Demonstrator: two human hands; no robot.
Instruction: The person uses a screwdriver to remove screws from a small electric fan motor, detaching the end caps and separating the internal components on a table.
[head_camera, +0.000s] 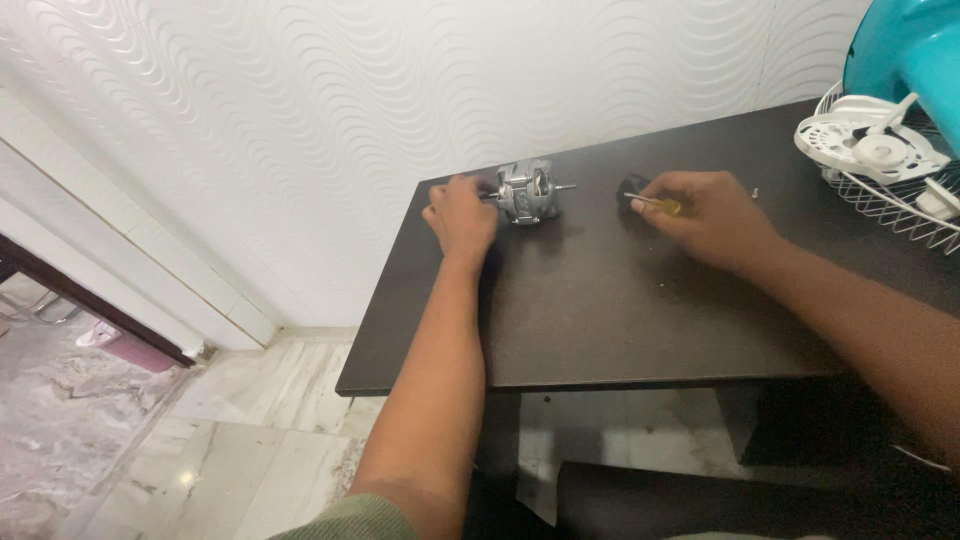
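A small silver electric motor (527, 191) stands near the back edge of the dark brown table (620, 310), its shaft pointing right. The left hand (461, 213) is curled at the motor's left end; whether it grips the shaft there is hard to tell. The right hand (708, 213) is closed around a yellow-handled screwdriver (655, 204), tip aimed towards the motor, with a small dark object (629, 185) just beyond it. At the far right lie a white wire fan guard (890, 195), a white plastic fan part (868, 140) and a turquoise fan body (910, 50). A wavy-patterned white wall (400, 90) stands behind.
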